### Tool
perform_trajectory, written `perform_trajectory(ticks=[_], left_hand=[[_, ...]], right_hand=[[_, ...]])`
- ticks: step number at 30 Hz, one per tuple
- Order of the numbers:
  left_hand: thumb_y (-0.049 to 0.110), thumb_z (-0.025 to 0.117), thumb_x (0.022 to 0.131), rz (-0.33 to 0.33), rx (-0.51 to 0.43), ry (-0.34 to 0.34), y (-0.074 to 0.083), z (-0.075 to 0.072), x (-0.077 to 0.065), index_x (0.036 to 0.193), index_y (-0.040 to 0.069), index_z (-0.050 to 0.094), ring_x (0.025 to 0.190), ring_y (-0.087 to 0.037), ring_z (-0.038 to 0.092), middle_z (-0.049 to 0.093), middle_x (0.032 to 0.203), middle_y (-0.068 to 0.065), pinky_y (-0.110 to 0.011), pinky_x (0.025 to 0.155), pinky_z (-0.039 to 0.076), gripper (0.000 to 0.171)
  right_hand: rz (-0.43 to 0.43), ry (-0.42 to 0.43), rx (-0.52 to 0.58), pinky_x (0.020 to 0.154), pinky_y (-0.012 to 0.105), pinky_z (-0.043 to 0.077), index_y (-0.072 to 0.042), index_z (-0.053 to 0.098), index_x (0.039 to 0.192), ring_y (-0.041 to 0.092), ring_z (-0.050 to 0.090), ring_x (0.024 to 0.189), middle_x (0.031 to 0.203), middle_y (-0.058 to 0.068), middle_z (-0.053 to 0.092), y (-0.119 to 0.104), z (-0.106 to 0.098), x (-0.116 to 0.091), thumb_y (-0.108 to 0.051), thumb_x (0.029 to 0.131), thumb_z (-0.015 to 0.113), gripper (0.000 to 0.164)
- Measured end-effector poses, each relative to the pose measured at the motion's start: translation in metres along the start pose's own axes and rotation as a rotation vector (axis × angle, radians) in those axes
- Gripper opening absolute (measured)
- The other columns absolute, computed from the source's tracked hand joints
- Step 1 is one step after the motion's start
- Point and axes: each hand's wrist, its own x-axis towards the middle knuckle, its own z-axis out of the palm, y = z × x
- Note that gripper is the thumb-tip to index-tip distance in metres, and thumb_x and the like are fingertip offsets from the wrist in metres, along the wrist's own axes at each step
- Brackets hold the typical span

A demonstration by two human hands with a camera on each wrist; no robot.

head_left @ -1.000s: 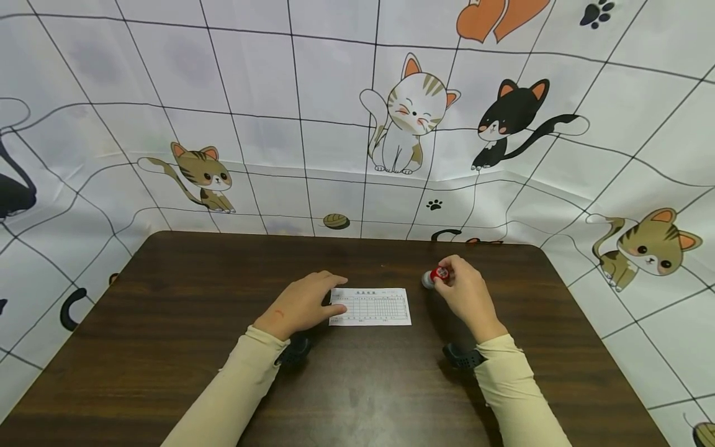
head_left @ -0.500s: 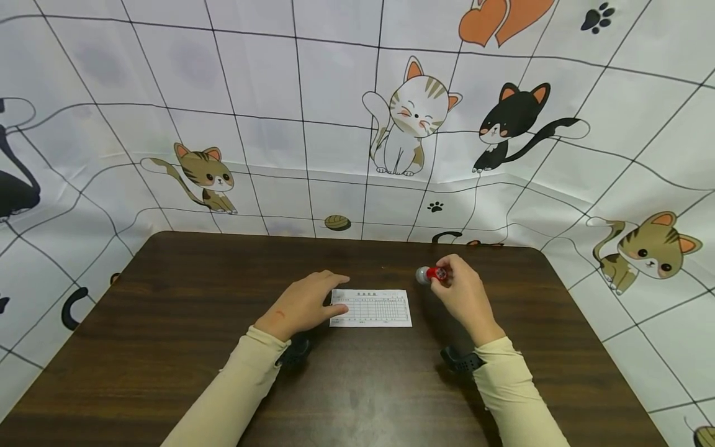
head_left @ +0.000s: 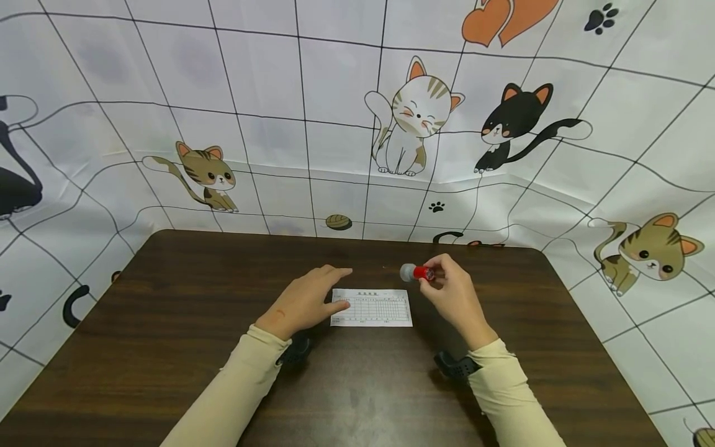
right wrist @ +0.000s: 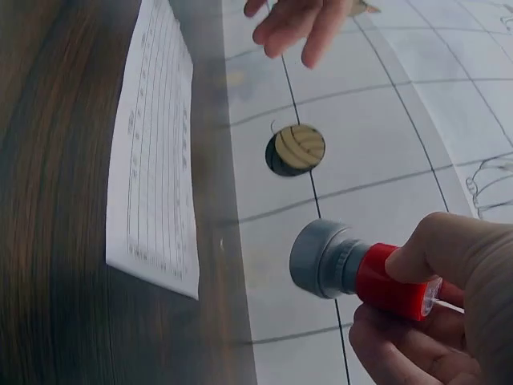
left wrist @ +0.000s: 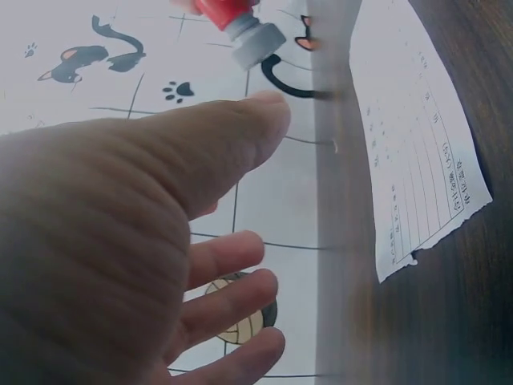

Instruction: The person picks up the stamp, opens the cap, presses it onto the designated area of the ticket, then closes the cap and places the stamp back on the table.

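A red stamp with a wide grey cap (head_left: 408, 272) is held in the fingers of my right hand (head_left: 459, 301), raised over the table beyond the form's right corner. In the right wrist view, thumb and fingers pinch its red body (right wrist: 383, 295), with the grey end pointing away from the palm. A white printed form (head_left: 373, 309) with a ruled grid lies on the table between the hands. My left hand (head_left: 304, 301) hovers at the form's left edge, thumb and fingers spread, holding nothing. Its thumb overlaps the form in the head view.
The dark wooden table (head_left: 195, 310) reaches back to a white wall cloth (head_left: 268, 81) printed with black grid lines and cartoon cats. Dark bands (head_left: 455, 366) sit on both wrists, below light yellow sleeves.
My right hand has moved slightly left with the stamp, turning it so that more of the grey cap and red body shows. My left hand and the form stay nearly still.
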Motion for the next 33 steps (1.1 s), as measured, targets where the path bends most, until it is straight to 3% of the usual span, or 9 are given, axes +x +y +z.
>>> perform_trajectory(ticks=[13,18,24,33], left_hand=[[0.040,0.077,0.094,0.095,-0.014,0.122,-0.001,0.000,-0.001,0.156,0.016,0.047,0.129,-0.026,0.059,0.058,0.142,-0.007,-0.045,0.102,0.054,0.072],[0.040,0.078,0.094,0.118,-0.014,0.151,0.000,0.001,-0.001,0.156,0.017,0.047,0.130,-0.024,0.058,0.058,0.143,-0.005,-0.044,0.102,0.054,0.072],[0.037,0.080,0.092,0.137,-0.036,0.161,0.005,-0.001,-0.001,0.155,0.017,0.049,0.128,-0.023,0.059,0.058,0.143,-0.005,-0.043,0.099,0.056,0.073],[0.036,0.082,0.091,0.138,-0.044,0.128,0.011,-0.004,0.000,0.154,0.017,0.050,0.125,-0.023,0.061,0.059,0.142,-0.004,-0.042,0.101,0.055,0.073]], right_hand=[[-0.054,-0.097,0.120,0.080,0.037,0.063,0.000,0.062,0.111,0.027,0.075,0.092,0.108,0.017,0.070,-0.015,0.015,-0.004,0.008,0.088,0.073,0.027],[-0.054,-0.145,0.163,0.081,0.042,0.063,-0.002,0.063,0.110,0.025,0.075,0.091,0.109,0.015,0.071,-0.018,0.017,-0.005,0.007,0.088,0.075,0.027],[-0.087,-0.182,0.193,0.085,0.048,0.061,-0.003,0.064,0.109,0.024,0.074,0.093,0.112,0.014,0.072,-0.019,0.021,-0.006,0.007,0.088,0.076,0.026],[-0.147,-0.223,0.219,0.087,0.040,0.061,-0.003,0.064,0.103,0.026,0.074,0.096,0.114,0.014,0.071,-0.020,0.027,-0.007,0.007,0.085,0.080,0.026]])
